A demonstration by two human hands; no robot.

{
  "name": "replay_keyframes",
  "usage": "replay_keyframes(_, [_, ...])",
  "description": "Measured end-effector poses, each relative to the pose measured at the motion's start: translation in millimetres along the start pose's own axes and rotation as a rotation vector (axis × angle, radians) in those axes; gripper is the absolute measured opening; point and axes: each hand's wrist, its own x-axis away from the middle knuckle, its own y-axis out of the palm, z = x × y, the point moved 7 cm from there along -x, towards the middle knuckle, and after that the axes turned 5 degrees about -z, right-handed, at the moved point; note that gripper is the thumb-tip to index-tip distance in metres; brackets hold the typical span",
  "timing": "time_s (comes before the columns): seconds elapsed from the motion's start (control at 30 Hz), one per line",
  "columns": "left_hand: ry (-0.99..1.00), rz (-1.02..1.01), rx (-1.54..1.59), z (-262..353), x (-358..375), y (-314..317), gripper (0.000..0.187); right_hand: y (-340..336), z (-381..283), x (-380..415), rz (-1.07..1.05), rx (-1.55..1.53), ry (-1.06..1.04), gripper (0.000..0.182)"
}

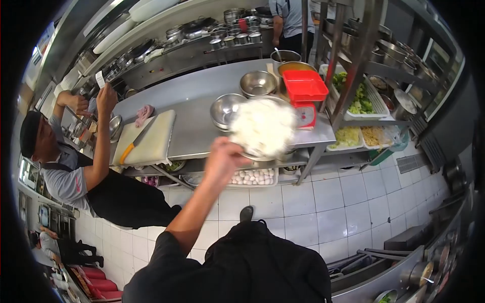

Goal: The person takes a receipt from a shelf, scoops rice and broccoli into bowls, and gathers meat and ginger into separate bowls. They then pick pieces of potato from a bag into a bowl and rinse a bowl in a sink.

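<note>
At the far left a co-worker [76,171] in a grey shirt and dark apron stands at the steel counter [197,96] with both arms raised, one hand pinching a small paper slip [100,79]. On the counter in front of that person I count one white cutting board [146,137], with one knife [135,141] lying across it, its yellow handle toward the near edge, and one pink cloth [143,113] just beyond the board's far corner. Next along comes my one visible hand [225,157], which I take to be my left from the way the arm rises out of my dark sleeve; it is raised in front of the counter's near edge, with its fingers closed on the rim of a bowl [262,151] heaped with one mound of white rice [262,126], blurred in the picture. My other hand does not show at all. Behind the rice I count two empty steel bowls, the nearer one [226,110] just left of the mound and the farther one [258,83] up the counter. On the lower shelf beneath my hand sits one tray of pale eggs [255,177], too many and too small to count. Right of the bowls stands one red scale [305,92] with a red tray on top. Further right, on the rack, I count three white baskets: one of green vegetables [359,101] above, and one of shredded greens [347,137] beside one of yellowish strands [375,135] below. At the far end of the counter, a second person in a dark-trimmed shirt [287,20] stands by rows of small steel pots.
</note>
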Motion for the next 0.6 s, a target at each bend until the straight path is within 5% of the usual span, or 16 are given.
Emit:
replay_keyframes(0.1, [0.276, 0.232, 0.0, 50.2, -42.6, -123.2, 0.021, -2.2, 10.6, 53.9, 0.007, -0.02, -0.089, 0.035])
replay_keyframes(0.2, [0.353, 0.433, -0.054, 79.6, -105.7, -253.6, 0.018, 79.2, 35.3, 146.0, -0.449, -0.351, -0.022, 0.035])
replay_keyframes(0.23, [0.329, 0.441, -0.023, 80.3, -119.0, -283.0, 0.02, 104.8, 22.5, 196.1, -0.437, -0.255, 0.04, 0.036])
replay_keyframes(0.27, [0.323, 0.529, -0.037, 82.5, -128.9, -302.6, 0.022, 108.9, -76.3, 305.8, -0.478, -0.141, 0.083, 0.034])
replay_keyframes(0.4, [0.188, 0.514, -0.067, 59.6, -204.0, -355.1, 0.016, 177.6, -72.8, 445.3, -0.726, -0.187, 0.294, 0.023])
replay_keyframes(0.6, [0.1, 0.277, 0.031, 5.0, -375.6, -313.6, 0.018, 234.3, -101.9, 560.9, -0.904, -0.13, 0.152, 0.012])
